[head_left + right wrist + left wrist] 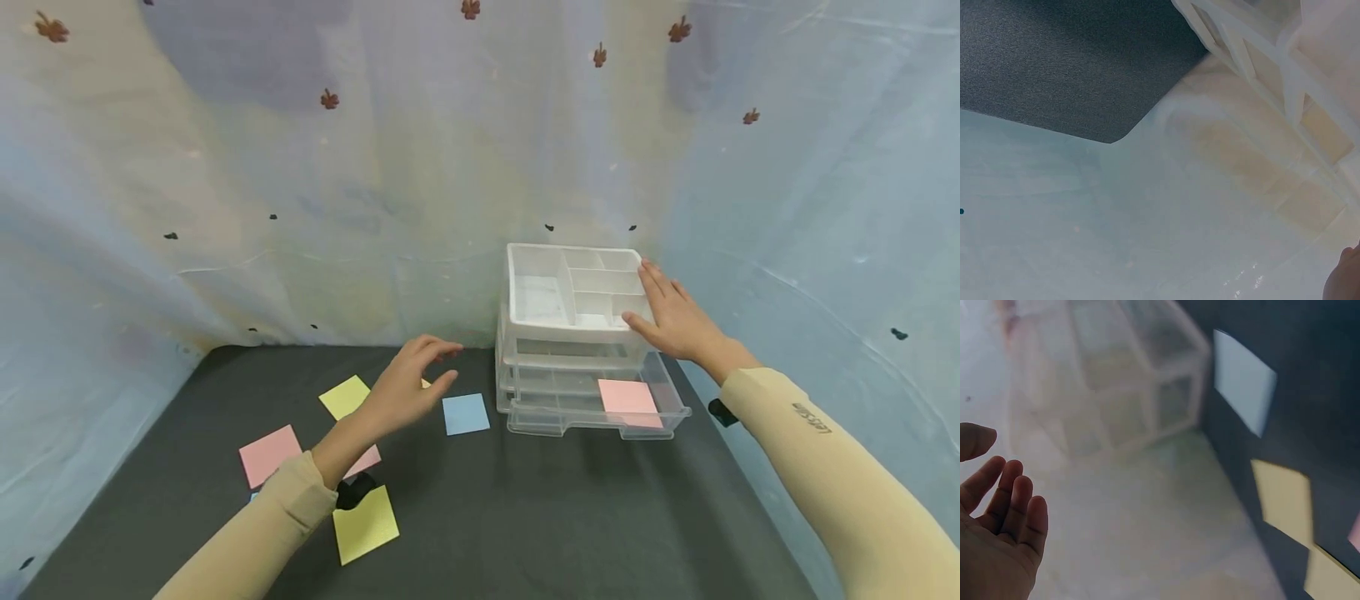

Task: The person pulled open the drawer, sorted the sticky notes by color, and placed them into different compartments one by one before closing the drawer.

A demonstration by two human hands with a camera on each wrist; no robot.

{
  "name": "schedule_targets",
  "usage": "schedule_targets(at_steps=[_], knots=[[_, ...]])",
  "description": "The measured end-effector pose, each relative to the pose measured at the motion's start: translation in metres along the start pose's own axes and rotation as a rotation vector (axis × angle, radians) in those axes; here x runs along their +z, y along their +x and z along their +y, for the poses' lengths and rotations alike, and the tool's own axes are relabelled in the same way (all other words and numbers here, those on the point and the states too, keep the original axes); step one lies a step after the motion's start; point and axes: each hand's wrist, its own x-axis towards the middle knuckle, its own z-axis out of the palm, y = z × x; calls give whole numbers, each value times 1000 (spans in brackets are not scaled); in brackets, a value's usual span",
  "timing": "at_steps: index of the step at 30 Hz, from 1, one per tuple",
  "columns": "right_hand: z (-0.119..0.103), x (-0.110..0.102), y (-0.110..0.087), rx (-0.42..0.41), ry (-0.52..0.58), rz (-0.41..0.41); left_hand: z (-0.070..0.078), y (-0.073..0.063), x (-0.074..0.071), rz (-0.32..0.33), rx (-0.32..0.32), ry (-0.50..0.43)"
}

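Observation:
A white drawer organizer (577, 335) with a divided top tray stands at the table's back right. Its clear bottom drawer (540, 425) is pulled out, with a pink sticky note (628, 397) lying in it. My right hand (678, 325) rests at the right rim of the top tray, fingers extended along it and thumb near the front corner. To the left of the organizer, my left hand (405, 387) hovers over the table, holding nothing, its fingers loosely bent. A blue sticky note (466, 414) lies between that hand and the organizer.
Around the left forearm lie more sticky notes: a pink one (270, 456), a yellow one (345, 397) and another yellow note (367, 527) nearer the front. A patterned curtain (412, 183) hangs behind the dark table (525, 533) and along its sides.

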Motion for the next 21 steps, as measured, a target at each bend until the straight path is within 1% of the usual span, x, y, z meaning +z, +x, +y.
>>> schedule_targets(at_steps=[4,11,16,21], knots=[[0,1,-1,-3,1,8,-25,-18,-7,-8,-52,56],[1,0,-1,-1,-8,7,-67,-47,-17,-49,-142,95],[1,1,-1,3,-12,1,-92,-66,-23,-90,-221,174],[0,1,0,-11,-11,13,-112,-80,-30,-127,-274,232]])
